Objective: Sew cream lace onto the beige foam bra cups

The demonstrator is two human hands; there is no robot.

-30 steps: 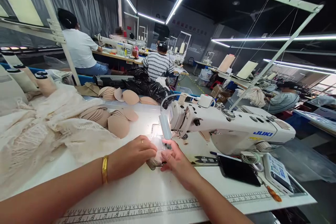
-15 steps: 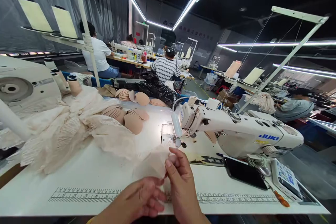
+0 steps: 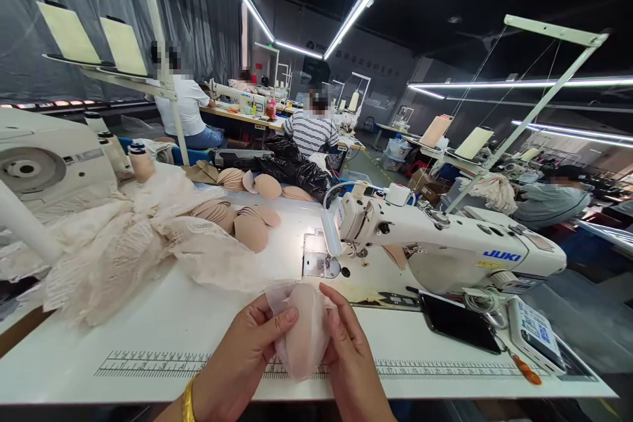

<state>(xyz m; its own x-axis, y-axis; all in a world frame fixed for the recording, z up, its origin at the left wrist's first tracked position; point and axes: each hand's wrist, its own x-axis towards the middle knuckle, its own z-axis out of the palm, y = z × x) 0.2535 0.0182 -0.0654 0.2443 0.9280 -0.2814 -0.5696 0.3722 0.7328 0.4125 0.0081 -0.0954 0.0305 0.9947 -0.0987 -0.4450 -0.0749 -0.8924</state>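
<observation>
Between my two hands is a beige bra cup (image 3: 302, 333) with sheer pale fabric around it, held above the front of the sewing table. My left hand (image 3: 247, 349) grips its left side, thumb pressed on the front face. On the right edge, the fingers and thumb of my right hand (image 3: 349, 349) are closed on the cup and its thin fabric. Just beyond lies the metal needle plate (image 3: 316, 265) of the white sewing machine (image 3: 445, 244). Stacks of beige cup pads (image 3: 252, 231) and a heap of cream lace fabric (image 3: 133, 237) rest to the left.
A printed ruler (image 3: 158, 364) runs along the table's front. To the right lie a black phone (image 3: 459, 323), a white control box (image 3: 537, 333) and a cable. Thread cones (image 3: 141, 161) stand at left. A black plastic bag (image 3: 297, 165) is behind, with people seated at other machines.
The cup has turned upright and faces me, where before only sheer fabric showed flat. My left hand has moved up and taken hold of its left side; my right hand stays on the right.
</observation>
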